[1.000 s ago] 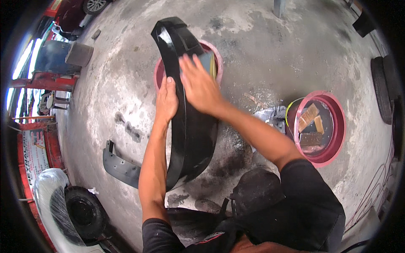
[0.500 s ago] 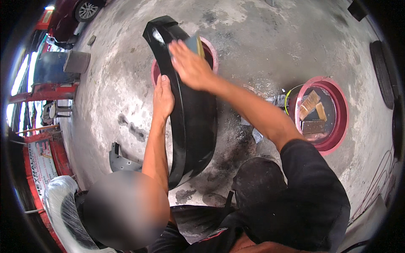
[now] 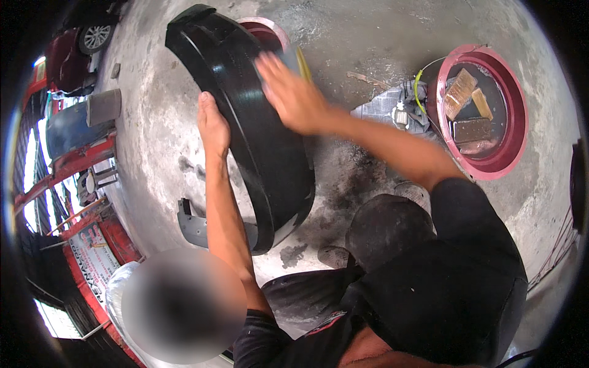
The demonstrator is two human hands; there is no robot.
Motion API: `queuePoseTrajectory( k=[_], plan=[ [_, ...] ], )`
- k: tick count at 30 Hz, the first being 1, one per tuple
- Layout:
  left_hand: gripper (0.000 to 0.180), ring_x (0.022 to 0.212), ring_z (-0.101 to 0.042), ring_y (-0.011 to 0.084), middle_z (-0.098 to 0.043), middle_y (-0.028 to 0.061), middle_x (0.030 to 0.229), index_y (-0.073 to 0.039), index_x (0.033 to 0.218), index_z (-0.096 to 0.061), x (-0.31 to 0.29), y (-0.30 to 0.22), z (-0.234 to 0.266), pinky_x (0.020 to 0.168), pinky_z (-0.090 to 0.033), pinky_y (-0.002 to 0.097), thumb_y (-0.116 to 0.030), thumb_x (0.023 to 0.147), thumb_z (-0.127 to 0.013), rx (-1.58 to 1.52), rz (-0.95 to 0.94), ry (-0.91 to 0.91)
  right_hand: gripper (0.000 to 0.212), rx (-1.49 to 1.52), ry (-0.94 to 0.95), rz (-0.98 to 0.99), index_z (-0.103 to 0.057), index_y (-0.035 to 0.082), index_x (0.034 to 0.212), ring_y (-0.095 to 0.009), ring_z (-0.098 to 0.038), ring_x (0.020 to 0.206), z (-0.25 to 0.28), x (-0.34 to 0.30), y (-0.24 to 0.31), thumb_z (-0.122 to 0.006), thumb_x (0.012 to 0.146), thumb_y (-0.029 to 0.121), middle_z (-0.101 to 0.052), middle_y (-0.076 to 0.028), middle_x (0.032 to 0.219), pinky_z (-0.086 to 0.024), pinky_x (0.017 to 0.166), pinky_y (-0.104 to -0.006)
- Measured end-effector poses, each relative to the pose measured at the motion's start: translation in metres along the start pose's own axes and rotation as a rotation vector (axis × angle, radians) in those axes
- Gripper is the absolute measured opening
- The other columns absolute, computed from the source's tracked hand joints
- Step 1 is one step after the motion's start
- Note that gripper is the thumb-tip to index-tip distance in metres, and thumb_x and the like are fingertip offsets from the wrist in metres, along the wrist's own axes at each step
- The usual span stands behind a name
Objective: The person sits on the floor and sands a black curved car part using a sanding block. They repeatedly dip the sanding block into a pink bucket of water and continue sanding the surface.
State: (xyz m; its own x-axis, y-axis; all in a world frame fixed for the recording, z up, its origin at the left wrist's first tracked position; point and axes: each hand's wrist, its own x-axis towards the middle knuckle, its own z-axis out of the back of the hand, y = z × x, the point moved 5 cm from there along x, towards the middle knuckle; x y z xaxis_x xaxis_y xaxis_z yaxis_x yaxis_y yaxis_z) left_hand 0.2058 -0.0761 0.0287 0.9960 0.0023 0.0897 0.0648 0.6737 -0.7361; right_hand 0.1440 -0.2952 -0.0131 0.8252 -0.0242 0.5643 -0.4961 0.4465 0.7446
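Observation:
A long black car bumper point(image 3: 245, 104) stretches away from me, its far part beside and over a pink tub point(image 3: 265, 26). Along its left edge rests my left hand point(image 3: 213, 124), thumb up and fingers hidden behind the rim, steadying it. My right hand point(image 3: 296, 98) lies across the top surface, fingers stretched and smeared by motion. Under that hand is a grey sheet with a yellow edge point(image 3: 304, 65), which looks like sandpaper with a backing; most of it is hidden by the palm. The bumper's black surface shows wet-looking shine near the fingers.
A pink basin point(image 3: 518, 116) of water at the right holds several brownish blocks point(image 3: 461, 93). Crumpled newspaper point(image 3: 383, 107) lies beside it on the concrete floor. Left of the bumper sits a grey curved part point(image 3: 195, 226). A dark red car point(image 3: 64, 61) stands far left.
My view has shifted, so the bumper appears farther left and the basin higher. My right hand has moved nearer along the bumper with the sheet; the left hand keeps to the edge.

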Motion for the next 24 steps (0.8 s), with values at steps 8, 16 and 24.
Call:
queuePoseTrajectory(
  k=[8,16,24],
  plan=[
    [0.068,0.146,-0.042,0.0302,-0.047,0.0264,0.154,0.015,0.143,-0.048,0.002,-0.015,-0.010,0.122,-0.026,0.0351,-0.044,0.112,-0.034,-0.097,0.020,0.039,0.055,0.179,0.018,-0.208,-0.039,-0.011,0.150,-0.042,-0.032,0.151,0.015,-0.049,0.011,-0.054,0.102,0.013,-0.033,-0.032,0.159,-0.031,0.122,-0.0501],
    [0.066,0.148,-0.039,0.0296,-0.045,0.0258,0.155,0.014,0.144,-0.047,0.002,-0.005,-0.012,0.123,-0.024,0.0343,-0.042,0.112,-0.036,-0.094,0.032,0.014,0.053,0.090,-0.014,-0.222,-0.041,-0.012,0.147,-0.045,-0.036,0.147,0.016,-0.064,0.014,-0.053,0.102,0.013,-0.038,-0.033,0.155,-0.032,0.121,-0.0480],
    [0.062,0.139,-0.047,0.0238,-0.052,0.0180,0.150,0.011,0.145,-0.048,0.000,0.004,-0.001,0.119,-0.030,0.0328,-0.041,0.112,-0.038,-0.133,0.095,-0.047,0.056,-0.074,-0.020,-0.068,-0.045,-0.014,0.142,-0.051,-0.039,0.143,0.017,-0.050,0.025,-0.056,0.101,0.022,-0.046,-0.036,0.147,-0.031,0.117,-0.0615]
  ],
)
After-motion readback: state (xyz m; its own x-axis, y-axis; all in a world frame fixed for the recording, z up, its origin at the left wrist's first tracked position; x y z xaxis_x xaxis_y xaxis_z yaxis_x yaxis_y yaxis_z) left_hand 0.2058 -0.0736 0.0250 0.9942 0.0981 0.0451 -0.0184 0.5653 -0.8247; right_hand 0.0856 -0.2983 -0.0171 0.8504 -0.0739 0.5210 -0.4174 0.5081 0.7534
